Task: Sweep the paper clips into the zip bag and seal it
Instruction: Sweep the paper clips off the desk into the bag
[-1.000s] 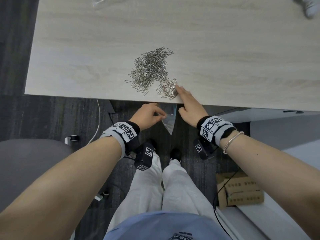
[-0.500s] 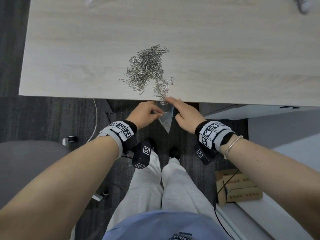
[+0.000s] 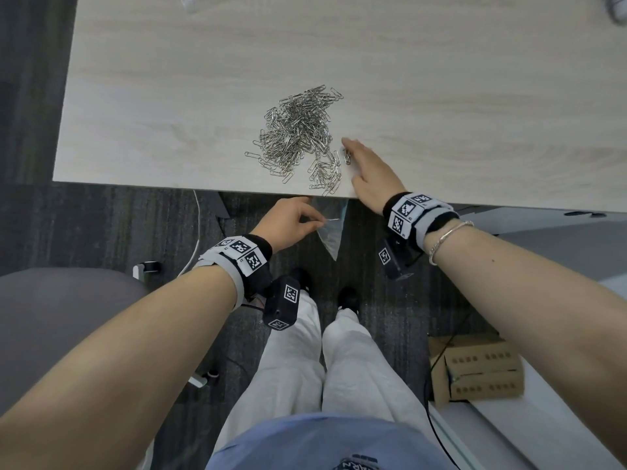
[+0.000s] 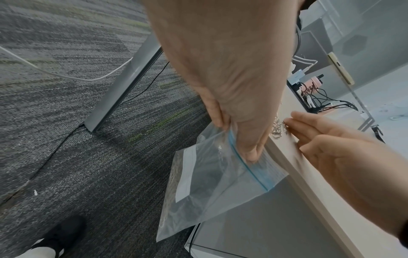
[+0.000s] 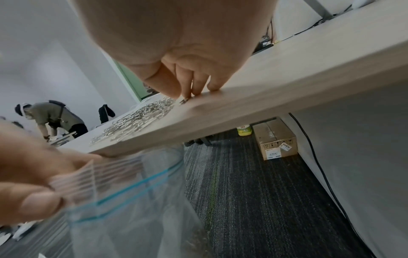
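Your left hand (image 3: 288,222) pinches the bag (image 3: 330,228) by its rim, thumb and fingers on the blue zip strip; the bag hangs below the desk (image 3: 169,96) edge, mouth up against it, body slanting down over the carpet; on the desk the clips (image 3: 298,130) lie in a loose silver heap near the front edge, a smaller trail (image 3: 327,174) running right to the lip above the bag; your right hand (image 3: 368,171) rests flat just beside that trail, fingers straight and together, tips touching the nearest clips; beyond it, under the desk, a cardboard box (image 3: 475,371) sits on the floor.
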Demonstrator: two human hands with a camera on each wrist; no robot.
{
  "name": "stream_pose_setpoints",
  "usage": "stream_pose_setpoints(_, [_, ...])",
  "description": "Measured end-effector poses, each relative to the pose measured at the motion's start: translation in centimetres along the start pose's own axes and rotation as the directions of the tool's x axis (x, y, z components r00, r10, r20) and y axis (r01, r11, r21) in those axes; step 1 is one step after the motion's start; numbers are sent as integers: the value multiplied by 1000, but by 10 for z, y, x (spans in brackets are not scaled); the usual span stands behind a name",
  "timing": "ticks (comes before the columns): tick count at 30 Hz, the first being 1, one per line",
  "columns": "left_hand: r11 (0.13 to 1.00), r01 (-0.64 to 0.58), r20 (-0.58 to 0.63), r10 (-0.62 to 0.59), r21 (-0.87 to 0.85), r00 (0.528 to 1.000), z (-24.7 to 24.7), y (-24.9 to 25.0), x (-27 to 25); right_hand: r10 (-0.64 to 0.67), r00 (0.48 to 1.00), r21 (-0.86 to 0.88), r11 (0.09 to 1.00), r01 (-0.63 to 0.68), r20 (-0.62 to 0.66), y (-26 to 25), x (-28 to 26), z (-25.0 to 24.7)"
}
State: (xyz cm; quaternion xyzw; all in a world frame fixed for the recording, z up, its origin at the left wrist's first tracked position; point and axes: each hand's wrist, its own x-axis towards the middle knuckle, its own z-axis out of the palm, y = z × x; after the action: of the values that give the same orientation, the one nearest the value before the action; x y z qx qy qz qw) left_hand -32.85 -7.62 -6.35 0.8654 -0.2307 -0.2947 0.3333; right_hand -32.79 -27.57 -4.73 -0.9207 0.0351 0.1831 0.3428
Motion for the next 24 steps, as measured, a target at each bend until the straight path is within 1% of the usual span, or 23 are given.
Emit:
stream_pose_setpoints(3, [1000,0,0,0,11,1000,0,-1,0,8,999,-20,1000,-7,46,3,-3,5])
stream_pose_setpoints(6, [1000,0,1,0,10,1000,0,0,1,-24,997,-42,999,27,74,3,-20,12])
stream_pose_setpoints(11, [1000,-19,8,19,3,1000,2,-1,3,-45,991,-38,998,50,123,-5,-43,24])
stream_pose_setpoints(15, [1000,-27,21,27,1,999,3,-3,4,-47,984,39,998,41,169,-11,-54,32])
stream_pose_setpoints(20, [999,-50,4,50,3,999,2,-4,4,-94,973,121,990,69,212,-13,-63,37])
stream_pose_setpoints(22, [999,-51,-1,51,-4,999,2,-5,4,-107,971,155,985,74,212,-14,-64,35])
stream_pose_setpoints(24, [999,-47,1,47,-11,999,3,-6,4,-108,982,169,982,82,152,-15,-59,30])
